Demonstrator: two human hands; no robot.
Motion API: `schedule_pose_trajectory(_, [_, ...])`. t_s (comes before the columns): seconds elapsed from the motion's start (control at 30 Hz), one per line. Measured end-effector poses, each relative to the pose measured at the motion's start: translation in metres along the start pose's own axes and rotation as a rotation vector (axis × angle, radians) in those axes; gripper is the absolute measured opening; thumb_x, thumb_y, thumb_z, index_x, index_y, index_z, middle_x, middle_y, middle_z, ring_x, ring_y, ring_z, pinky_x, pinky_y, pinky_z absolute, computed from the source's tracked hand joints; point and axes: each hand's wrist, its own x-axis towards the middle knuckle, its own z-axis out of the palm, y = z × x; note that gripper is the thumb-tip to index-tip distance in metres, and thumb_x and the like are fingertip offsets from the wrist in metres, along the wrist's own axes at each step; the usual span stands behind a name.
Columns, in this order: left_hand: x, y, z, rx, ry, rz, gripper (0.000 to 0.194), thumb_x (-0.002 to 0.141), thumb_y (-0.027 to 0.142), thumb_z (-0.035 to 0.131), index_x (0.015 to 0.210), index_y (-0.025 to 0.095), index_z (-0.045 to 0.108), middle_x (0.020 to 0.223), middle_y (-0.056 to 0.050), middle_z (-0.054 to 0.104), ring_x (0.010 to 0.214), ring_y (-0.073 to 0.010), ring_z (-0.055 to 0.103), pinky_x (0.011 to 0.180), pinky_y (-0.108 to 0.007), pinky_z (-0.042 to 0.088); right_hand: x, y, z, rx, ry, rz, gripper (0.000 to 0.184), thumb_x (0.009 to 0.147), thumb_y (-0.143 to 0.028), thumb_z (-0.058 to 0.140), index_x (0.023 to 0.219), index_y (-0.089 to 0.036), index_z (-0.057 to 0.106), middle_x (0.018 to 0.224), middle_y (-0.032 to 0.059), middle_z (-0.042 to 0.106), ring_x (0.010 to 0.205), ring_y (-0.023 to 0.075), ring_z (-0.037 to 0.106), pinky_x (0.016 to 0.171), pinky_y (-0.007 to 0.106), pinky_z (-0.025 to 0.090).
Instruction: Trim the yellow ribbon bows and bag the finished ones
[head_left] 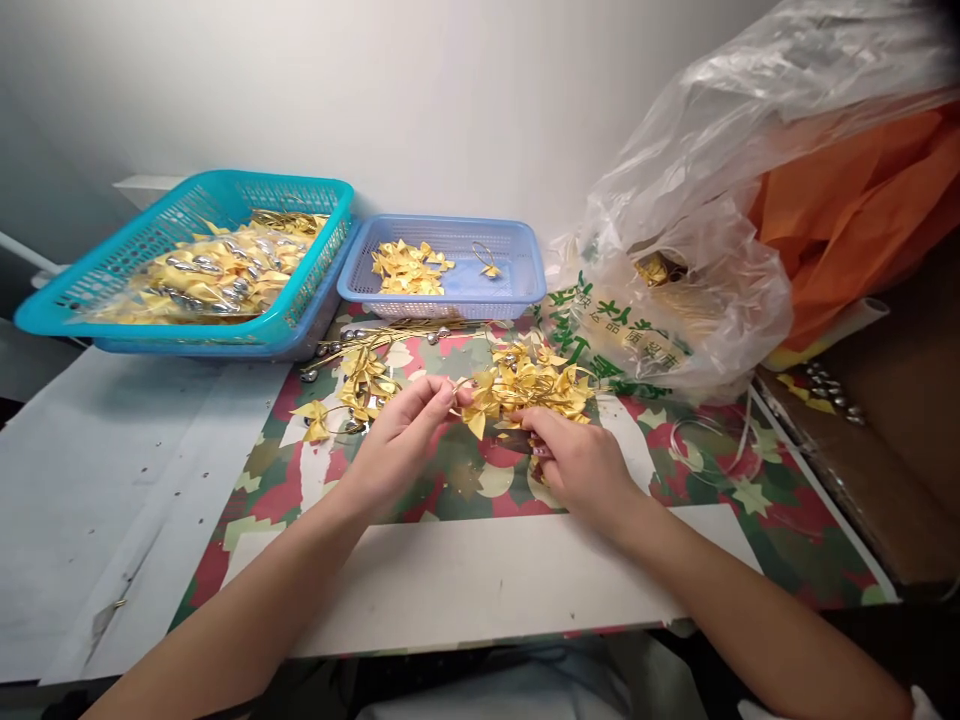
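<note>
Over the patterned sheet, my left hand pinches a thin gold wire between thumb and fingertips. A gold ribbon flower hangs just right of that pinch. My right hand is closed, its index finger against a heap of gold ribbon flowers. From its curled fingers a dark, flat, pointed thing sticks out to the left; its kind is unclear. Left of my hands lies a smaller group of gold flowers on looped wires, with silver beads among them.
A turquoise basket holds bagged gold flowers and silver beads. Beside it, a blue basket contains loose gold bows and one wire loop. Gold wires lie behind the flowers. At right stand a clear plastic bag and orange material.
</note>
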Motion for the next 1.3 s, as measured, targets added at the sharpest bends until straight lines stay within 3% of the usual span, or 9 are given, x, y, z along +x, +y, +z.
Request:
schedule_pose_trajectory(0.17, [0.000,-0.009,0.006,-0.273,0.020,-0.096,0.029,0.087,0.050,0.061,0.090,0.021,0.058,0.104,-0.006,0.066,0.103,-0.0200,0.061,0.082,-0.032,0.054,-0.003,-0.004,-0.001,0.136,0.113,0.008,0.037,0.069,-0.002,0.046,0.098,-0.022,0.059,0.089,0.0009,0.073,0.071,0.0157,0.067,0.058,0.024,0.043])
schedule_pose_trajectory(0.3, [-0.005,-0.013,0.013,-0.237,-0.026,-0.055,0.028,0.090,0.050,0.057,0.090,0.022,0.056,0.108,-0.008,0.065,0.106,-0.0216,0.060,0.083,-0.034,0.054,-0.002,-0.009,-0.003,0.341,0.313,0.033,0.012,0.083,-0.014,0.056,0.087,-0.024,0.050,0.101,0.0039,0.073,0.064,0.0125,0.062,0.054,0.024,0.044])
schedule_pose_trajectory(0.37, [-0.009,-0.013,0.016,-0.208,-0.093,-0.025,0.028,0.093,0.050,0.053,0.088,0.022,0.056,0.106,-0.007,0.064,0.100,-0.0202,0.060,0.083,-0.034,0.054,0.000,-0.011,-0.005,0.391,0.368,0.061,0.015,0.087,-0.020,0.058,0.081,-0.024,0.045,0.111,0.0059,0.072,0.056,0.0099,0.055,0.050,0.024,0.043])
schedule_pose_trajectory(0.57, [-0.014,-0.010,0.018,-0.103,-0.208,-0.005,0.031,0.094,0.052,0.049,0.088,0.022,0.055,0.095,-0.007,0.064,0.085,-0.0179,0.058,0.082,-0.034,0.052,0.007,-0.007,-0.006,0.456,0.274,0.177,0.010,0.085,-0.024,0.060,0.092,-0.022,0.054,0.101,0.0053,0.071,0.056,0.0100,0.052,0.052,0.025,0.043])
schedule_pose_trajectory(0.67, [-0.012,-0.009,0.019,-0.099,-0.209,0.005,0.031,0.094,0.052,0.050,0.087,0.022,0.055,0.093,-0.006,0.064,0.081,-0.0168,0.058,0.079,-0.032,0.052,0.008,-0.003,-0.006,0.573,0.220,0.198,0.013,0.085,-0.026,0.060,0.081,-0.022,0.049,0.087,0.0013,0.068,0.055,0.0091,0.048,0.052,0.023,0.041])
schedule_pose_trajectory(0.93, [-0.008,-0.015,0.020,0.253,0.077,0.031,0.024,0.094,0.041,0.049,0.082,0.021,0.054,0.073,0.000,0.056,0.057,-0.0124,0.045,0.053,-0.026,0.037,0.010,0.000,-0.019,0.917,0.274,0.181,0.036,0.087,-0.035,0.061,0.075,-0.024,0.029,0.080,-0.0027,0.059,0.051,0.0071,0.039,0.048,0.022,0.036])
schedule_pose_trajectory(1.1, [-0.013,-0.008,0.021,0.537,0.153,0.328,0.018,0.086,0.032,0.058,0.101,0.022,0.060,0.108,-0.009,0.060,0.076,-0.0171,0.052,0.064,-0.030,0.043,0.012,0.001,-0.018,1.024,0.205,0.167,0.042,0.087,-0.044,0.062,0.076,-0.025,0.026,0.080,-0.0038,0.057,0.048,0.0060,0.038,0.044,0.022,0.033])
schedule_pose_trajectory(1.2, [-0.016,-0.003,0.024,0.471,0.006,0.426,0.024,0.086,0.030,0.059,0.108,0.022,0.059,0.100,-0.007,0.064,0.080,-0.0178,0.055,0.069,-0.030,0.046,0.012,-0.002,-0.016,1.033,0.173,0.184,0.044,0.085,-0.048,0.063,0.075,-0.025,0.027,0.078,-0.0036,0.058,0.051,0.0075,0.043,0.046,0.023,0.038])
schedule_pose_trajectory(1.3, [-0.018,-0.005,0.028,0.376,-0.148,0.380,0.029,0.086,0.029,0.063,0.114,0.022,0.058,0.089,-0.003,0.067,0.073,-0.0153,0.057,0.067,-0.028,0.047,0.011,-0.006,-0.012,1.027,0.153,0.192,0.044,0.085,-0.048,0.064,0.073,-0.024,0.028,0.078,-0.0028,0.061,0.057,0.0095,0.049,0.054,0.025,0.045])
